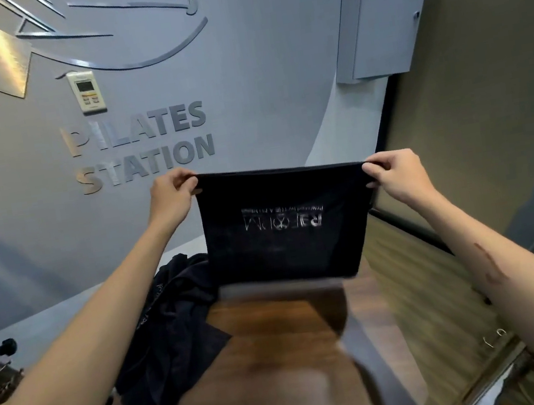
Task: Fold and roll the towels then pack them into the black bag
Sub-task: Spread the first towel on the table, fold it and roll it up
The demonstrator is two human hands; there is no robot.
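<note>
My left hand [172, 195] pinches one top corner of a dark towel [283, 227] and my right hand [393, 173] pinches the other, fingers curled over the hem. I hold it stretched flat in the air above the far end of the wooden counter [280, 346], probably so the cloth hangs square and its edges line up before I fold it. White print on the towel faces me upside down; the big word looks like "REFORM", with a smaller line I cannot read. A heap of more dark towels [177, 333] lies crumpled on the counter's left side, waiting their turn. I see no black bag in view. On the grey wall [275, 79] behind, raised letters read "PILATES STATION", below a small wall controller [87, 92].
</note>
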